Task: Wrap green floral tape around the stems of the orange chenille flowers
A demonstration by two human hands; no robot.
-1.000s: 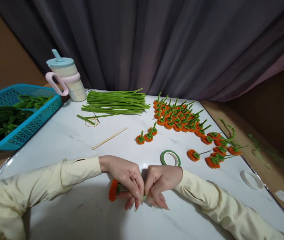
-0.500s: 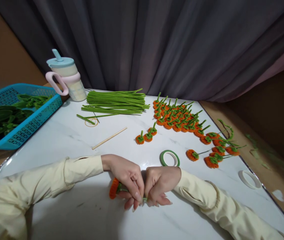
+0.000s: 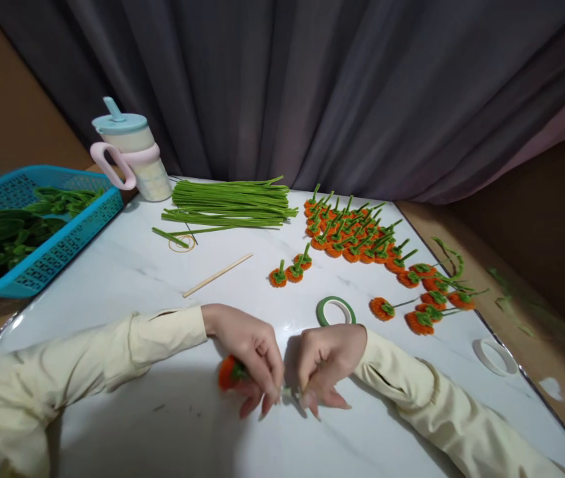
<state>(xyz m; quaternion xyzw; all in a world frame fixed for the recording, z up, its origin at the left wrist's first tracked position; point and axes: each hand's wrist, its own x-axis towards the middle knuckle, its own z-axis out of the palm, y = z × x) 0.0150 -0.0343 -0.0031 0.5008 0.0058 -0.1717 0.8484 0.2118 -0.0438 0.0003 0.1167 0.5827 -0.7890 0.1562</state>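
My left hand (image 3: 249, 348) is closed around the green stem of a small fuzzy orange persimmon-like ornament (image 3: 226, 374); its orange head sticks out on the left below my palm. A short, pale stem end (image 3: 287, 392) shows past my left fingertips, blurred. Just to the right, my right hand (image 3: 332, 358) pinches thumb and forefinger together at that end, other fingers loosely bent. What sits in this pinch is too small and blurred to make out. Beyond my right wrist lies a roll of green tape (image 3: 322, 312), partly covered by the hand.
Many orange ornaments (image 3: 352, 253) stand at the back right, with three others (image 3: 278, 277) nearer. Green pipe cleaners (image 3: 232, 199) lie at the back, a wooden stick (image 3: 217, 275) before them. Left are a tumbler (image 3: 150, 176) and a blue basket (image 3: 63, 265); a white ring (image 3: 494, 358) lies right.
My right hand has moved a little to the right, widening the gap between the hands. My left hand keeps hold of the ornament. The tape roll has shifted slightly.
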